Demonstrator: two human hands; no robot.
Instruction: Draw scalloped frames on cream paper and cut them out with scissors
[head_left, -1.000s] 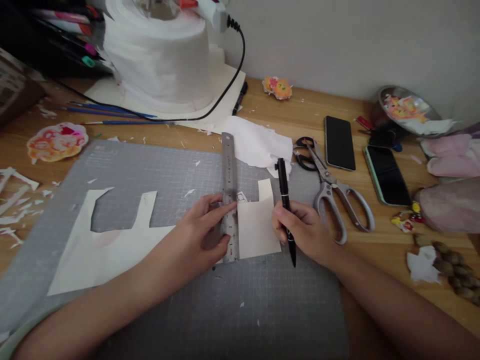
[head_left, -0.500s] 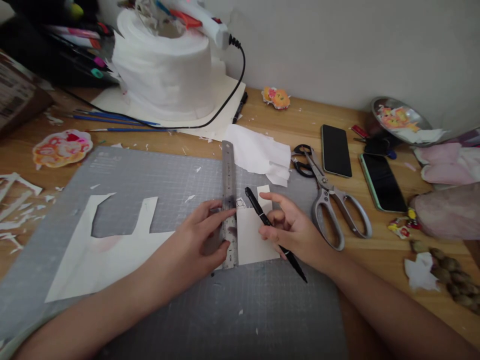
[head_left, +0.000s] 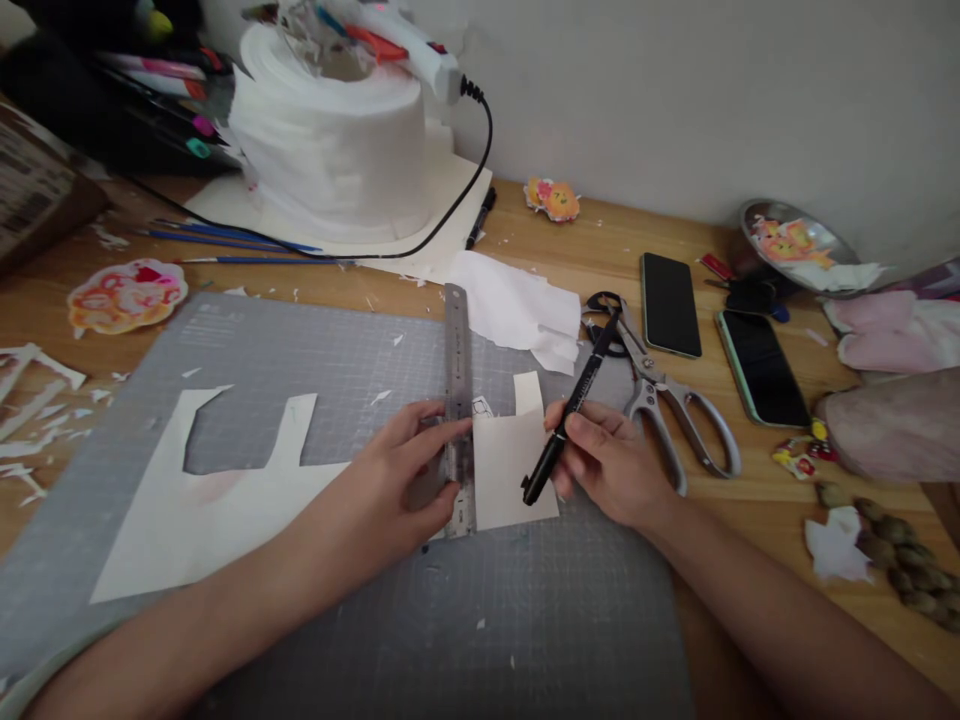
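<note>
My left hand (head_left: pixel 409 475) presses a metal ruler (head_left: pixel 457 350) down on the grey cutting mat (head_left: pixel 360 630), thumb and fingers against its lower half. Along the ruler's right edge lies a cream paper piece (head_left: pixel 510 475), with a narrow paper strip (head_left: pixel 528 392) sticking out above it. A small scrap with drawn black lines (head_left: pixel 481 407) shows at its upper left corner. Above the paper's right side, my right hand (head_left: pixel 600 450) is closed around a black marker pen (head_left: pixel 574 405), which slants from upper right to lower left. The pen does not appear to touch the paper.
Large scissors (head_left: pixel 652 375) lie right of the mat, near two phones (head_left: pixel 670 305). A cut-out cream sheet (head_left: pixel 157 520) rests at left. Behind stand a white roll (head_left: pixel 330 150) and a corded glue gun (head_left: pixel 420 60). A metal bowl (head_left: pixel 750 255) sits back right.
The pen has swung round in my right hand, from leaning upper left to leaning upper right. That hand has shifted slightly right and down. My left hand and the ruler stay put.
</note>
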